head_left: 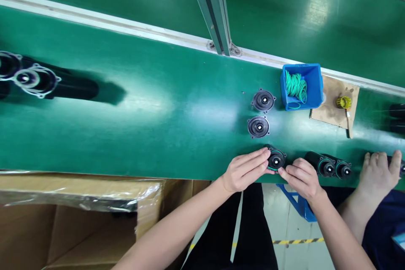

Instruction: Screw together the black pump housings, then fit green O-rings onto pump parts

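A black round housing (276, 161) with a green O-ring (279, 152) around its face is near the front edge of the green workbench. My left hand (248, 169) grips its left side, fingers stretched along the rim and thumb below. At the lower right of the rim, my right hand (302, 178) has thumb and fingertips pinched together against the O-ring's edge; the exact contact is partly hidden. Behind it lie two black round covers (263, 100) (258, 127) in a column, with no green ring visible on them.
A blue bin (311, 90) holds green O-rings (295, 85). Beside it are cardboard (329, 93), a yellow cup (343, 102) and a brush (349, 123). Two ringed black housings (325, 166) (343, 169) lie right, near a co-worker's hand (379, 173). Black cylinders (72, 82) lie left; a carton (79, 190) stands below.
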Motion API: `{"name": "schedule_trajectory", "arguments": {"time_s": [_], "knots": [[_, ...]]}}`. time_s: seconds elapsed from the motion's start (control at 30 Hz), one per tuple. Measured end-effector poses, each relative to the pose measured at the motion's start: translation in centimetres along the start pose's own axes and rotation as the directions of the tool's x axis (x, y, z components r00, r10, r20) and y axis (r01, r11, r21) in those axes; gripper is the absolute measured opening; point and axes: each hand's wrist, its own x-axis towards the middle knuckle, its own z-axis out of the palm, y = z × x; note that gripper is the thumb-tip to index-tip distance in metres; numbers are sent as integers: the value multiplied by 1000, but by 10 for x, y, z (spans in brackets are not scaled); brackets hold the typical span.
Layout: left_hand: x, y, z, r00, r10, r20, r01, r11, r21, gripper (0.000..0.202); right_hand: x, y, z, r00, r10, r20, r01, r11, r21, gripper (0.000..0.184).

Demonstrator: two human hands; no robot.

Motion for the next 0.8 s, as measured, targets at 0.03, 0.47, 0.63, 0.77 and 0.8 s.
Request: {"name": "schedule_trajectory", "arguments": {"time_s": [0.03, 0.47, 0.63, 0.77, 0.8], "knots": [[1, -1, -1, 1000, 11, 9, -11, 999, -30, 41, 1, 1, -3, 1000, -14, 28, 13, 1000, 5, 31], [-6, 3, -2, 975, -182, 124, 193, 978, -77, 71, 20, -5, -15, 957, -207, 202, 248, 948, -201, 31], [-12, 14, 19, 935, -335, 114, 344, 936, -73, 62, -19, -34, -17, 947, 239, -216, -318, 801, -508, 62], [-7, 30, 58, 937, -328, 124, 326, 945, 34, 41, -45, -34, -19, 757, 518, -399, -651, 539, -534, 74], [-4, 34, 69, 944, -307, 118, 303, 951, 57, 35, -49, -28, -19, 750, 521, -407, -660, 545, -518, 65]]}}
